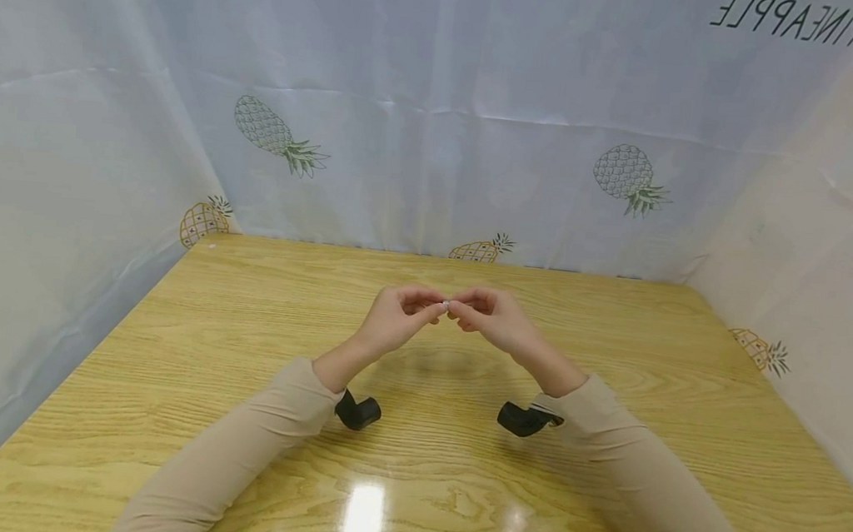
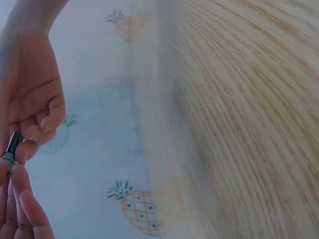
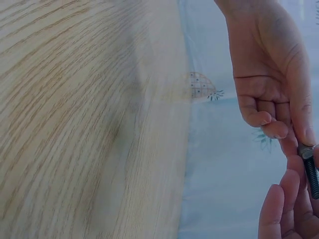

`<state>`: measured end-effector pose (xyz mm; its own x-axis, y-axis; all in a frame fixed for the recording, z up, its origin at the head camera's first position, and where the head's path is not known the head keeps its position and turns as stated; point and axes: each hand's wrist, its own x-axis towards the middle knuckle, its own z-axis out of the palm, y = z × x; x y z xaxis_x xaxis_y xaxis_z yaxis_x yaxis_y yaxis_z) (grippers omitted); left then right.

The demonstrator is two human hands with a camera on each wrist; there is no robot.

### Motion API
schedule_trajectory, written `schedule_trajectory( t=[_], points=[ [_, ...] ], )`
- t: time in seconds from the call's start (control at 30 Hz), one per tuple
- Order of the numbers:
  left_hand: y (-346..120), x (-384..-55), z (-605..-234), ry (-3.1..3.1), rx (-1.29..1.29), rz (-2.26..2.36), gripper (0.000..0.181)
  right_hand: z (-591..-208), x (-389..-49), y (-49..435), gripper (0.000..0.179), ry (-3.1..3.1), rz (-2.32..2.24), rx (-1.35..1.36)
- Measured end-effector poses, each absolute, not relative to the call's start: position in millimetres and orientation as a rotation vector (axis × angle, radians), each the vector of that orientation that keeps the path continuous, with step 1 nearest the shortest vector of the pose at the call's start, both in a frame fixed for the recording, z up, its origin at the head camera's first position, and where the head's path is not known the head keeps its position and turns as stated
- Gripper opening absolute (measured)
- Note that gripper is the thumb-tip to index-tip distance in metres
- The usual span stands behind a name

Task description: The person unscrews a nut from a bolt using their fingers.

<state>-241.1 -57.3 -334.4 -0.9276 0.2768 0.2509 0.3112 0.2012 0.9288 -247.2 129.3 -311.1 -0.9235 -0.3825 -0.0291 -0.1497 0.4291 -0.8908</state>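
Note:
A small metal bolt [image 1: 446, 303] is held between the two hands above the middle of the table. Its dark, threaded shank [image 3: 311, 174] shows in the right wrist view, with a wider silvery collar [image 3: 306, 151] at one end. My left hand [image 1: 400, 316] pinches that wider end between thumb and fingertips. From the other side, my right hand [image 1: 499, 318] pinches near the shank end. The fingertips of both hands almost meet. In the left wrist view the bolt [image 2: 13, 143] sits at the left edge, partly hidden by fingers.
Below the hands lies a wood-grain table [image 1: 278, 329]. A pale curtain [image 1: 420, 157] with pineapple prints stands behind it and along both sides. Black wrist mounts [image 1: 358, 411] stick out from the sleeve cuffs. Light glares on the table's near part.

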Motion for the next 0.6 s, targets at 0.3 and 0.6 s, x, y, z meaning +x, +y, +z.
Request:
schedule_trajectory(
  t=[0.3,0.6],
  points=[
    [-57.4,-239.8,-333.1,-2.425,-0.585,-1.871,0.025,-312.1,-246.9,128.3,0.033,2.502,-1.482,-0.48],
    [-56.8,-241.2,-336.8,-2.424,-0.54,-1.898,0.024,-312.6,-245.0,128.7,0.032,2.519,-1.535,-0.535]
  ],
)
